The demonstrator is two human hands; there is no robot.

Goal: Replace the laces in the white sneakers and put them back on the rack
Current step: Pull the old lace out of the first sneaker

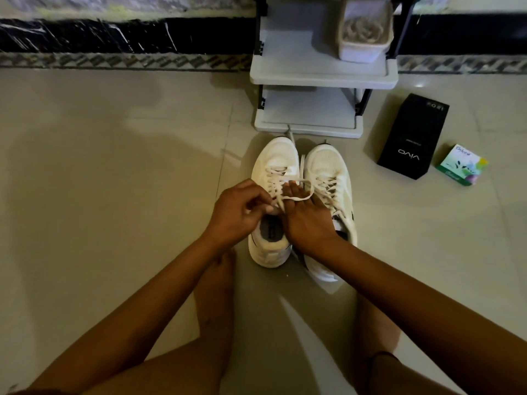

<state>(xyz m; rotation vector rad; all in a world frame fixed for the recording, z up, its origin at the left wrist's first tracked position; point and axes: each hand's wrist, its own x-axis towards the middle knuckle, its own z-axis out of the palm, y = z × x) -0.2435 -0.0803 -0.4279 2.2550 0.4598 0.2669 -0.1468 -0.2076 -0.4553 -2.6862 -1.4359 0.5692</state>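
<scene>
Left hand [238, 213] curled, pinching lace [296, 197] over left sneaker [275, 169] tongue. Right hand [306, 220] fingers straight, pressed together, lace loop lying round them.

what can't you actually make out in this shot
Head view:
Top eyelets of the left sneaker, and where the lace goes there: covered by the left hand and right hand.
Opening of the right sneaker: under the right hand.
Contents of the basket: blurred.
Upper part of the rack: cut off by the top edge.
Lettering on the green box: too small.
</scene>
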